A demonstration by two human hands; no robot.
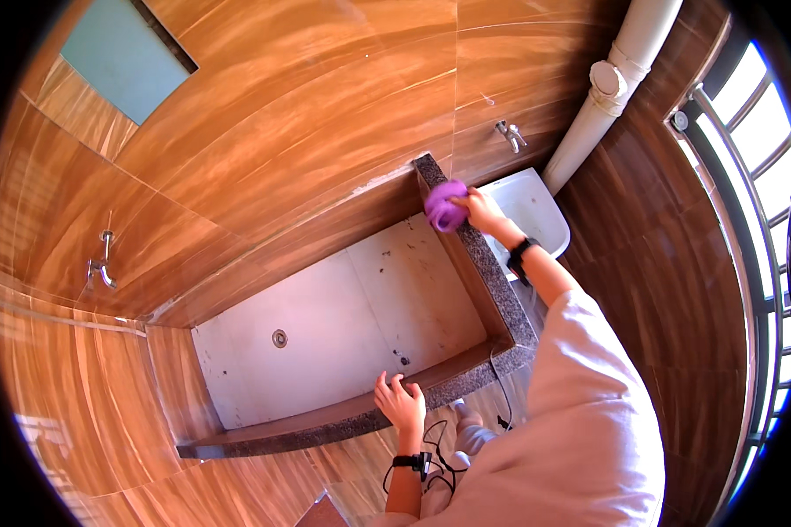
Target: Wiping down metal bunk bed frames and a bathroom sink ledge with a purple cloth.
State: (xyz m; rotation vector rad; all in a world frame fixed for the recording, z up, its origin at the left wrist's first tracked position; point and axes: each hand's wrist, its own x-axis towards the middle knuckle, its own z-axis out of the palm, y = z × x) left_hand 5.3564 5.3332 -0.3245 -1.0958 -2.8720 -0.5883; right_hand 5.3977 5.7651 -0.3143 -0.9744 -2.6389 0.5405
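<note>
My right hand (484, 209) grips a purple cloth (445, 205) on the dark granite rim (491, 263) at the far right corner of a tiled basin. The cloth hangs partly over the basin's inner side. My left hand (401, 402) is at the near rim, empty, with its fingers spread and slightly curled; whether it touches the stone I cannot tell. The basin's pale floor (303, 316) has a round metal drain (279, 338) and several dark specks and stains.
Beyond my right hand stands a white ceramic basin (550, 217) under a metal tap (512, 136), beside a thick pipe (586, 132). Another tap (102, 267) is on the left wall. A black cable (501, 382) hangs over the near rim. A barred window (758, 165) is at right.
</note>
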